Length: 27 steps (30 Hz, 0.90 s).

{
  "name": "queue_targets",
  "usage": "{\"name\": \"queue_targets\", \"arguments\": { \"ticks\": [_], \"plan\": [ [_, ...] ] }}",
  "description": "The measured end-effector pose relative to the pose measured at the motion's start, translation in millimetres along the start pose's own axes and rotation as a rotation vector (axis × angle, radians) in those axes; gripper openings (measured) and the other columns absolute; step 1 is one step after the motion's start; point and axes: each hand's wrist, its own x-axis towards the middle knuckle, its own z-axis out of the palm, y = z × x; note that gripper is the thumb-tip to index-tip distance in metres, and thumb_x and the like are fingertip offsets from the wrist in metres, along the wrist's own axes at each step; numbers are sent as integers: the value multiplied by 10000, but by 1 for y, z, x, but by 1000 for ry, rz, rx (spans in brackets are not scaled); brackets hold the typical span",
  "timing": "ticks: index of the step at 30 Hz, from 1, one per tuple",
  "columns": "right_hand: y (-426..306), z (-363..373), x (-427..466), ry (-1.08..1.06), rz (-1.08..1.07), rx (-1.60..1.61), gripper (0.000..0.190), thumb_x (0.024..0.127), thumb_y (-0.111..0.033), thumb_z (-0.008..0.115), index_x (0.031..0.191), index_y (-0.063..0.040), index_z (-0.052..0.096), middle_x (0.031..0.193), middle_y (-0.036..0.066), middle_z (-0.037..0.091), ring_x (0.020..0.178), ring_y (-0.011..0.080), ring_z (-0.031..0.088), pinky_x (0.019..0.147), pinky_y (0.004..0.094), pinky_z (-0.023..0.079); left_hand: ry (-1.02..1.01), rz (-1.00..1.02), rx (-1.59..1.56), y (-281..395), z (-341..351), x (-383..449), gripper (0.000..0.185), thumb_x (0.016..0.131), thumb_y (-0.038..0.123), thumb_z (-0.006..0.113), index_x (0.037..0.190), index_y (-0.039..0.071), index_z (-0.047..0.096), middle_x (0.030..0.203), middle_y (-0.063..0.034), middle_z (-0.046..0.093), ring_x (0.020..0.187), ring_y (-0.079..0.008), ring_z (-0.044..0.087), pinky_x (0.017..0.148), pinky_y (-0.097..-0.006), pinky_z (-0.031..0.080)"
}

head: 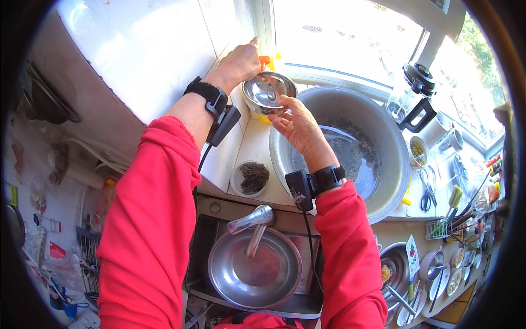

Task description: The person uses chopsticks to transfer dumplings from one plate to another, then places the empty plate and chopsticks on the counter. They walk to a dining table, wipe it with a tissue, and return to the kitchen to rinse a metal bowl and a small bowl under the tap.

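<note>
A small shiny steel bowl (265, 88) is tilted in my right hand (302, 127), with the thumb at its rim and the fingers under its near side. My left hand (242, 59) reaches past the bowl to the corner by the window. Beside its fingers are the orange part (264, 61) and yellow part (278, 59) of something mostly hidden behind the bowl. What the left fingers touch cannot be seen. Below my arms, a wide steel basin (254, 283) sits in the sink under the faucet (250, 220).
A large metal tub (396, 177) stands at the window under my right arm. A round dish with dark wiry scouring material (254, 177) lies by the sink. To the right are a blender jug (415, 98), scissors (427, 193), a utensil rack (437, 229) and several bowls.
</note>
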Motion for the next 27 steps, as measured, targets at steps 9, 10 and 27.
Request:
{"name": "queue_targets", "arguments": {
  "ticks": [9, 10, 27],
  "plan": [
    [2, 0, -8, -15, -29, 57, 366, 891, -254, 617, 1100, -6, 447, 934, 161, 559, 756, 160, 619, 586, 198, 563, 20, -10, 18, -1, 1, 4, 538, 904, 53, 525, 1413, 18, 354, 1098, -172, 659, 974, -258, 661, 863, -303, 527],
    [1, 0, -8, -5, -21, 63, 338, 902, -245, 598, 1096, -15, 445, 918, 150, 565, 735, 163, 627, 585, 210, 562, 32, -2, 1, -2, 2, 3, 550, 895, 80, 543, 1411, 20, 360, 1079, -190, 657, 969, -275, 661, 861, -326, 526],
    [7, 0, -7, 75, -20, 133, 291, 926, -228, 550, 1104, -33, 426, 932, 151, 547, 758, 208, 645, 584, 241, 565, 66, 23, -55, -4, 1, 5, 624, 850, 153, 622, 1407, 23, 373, 1045, -234, 652, 966, -323, 657, 842, -380, 530]
  ]
}}
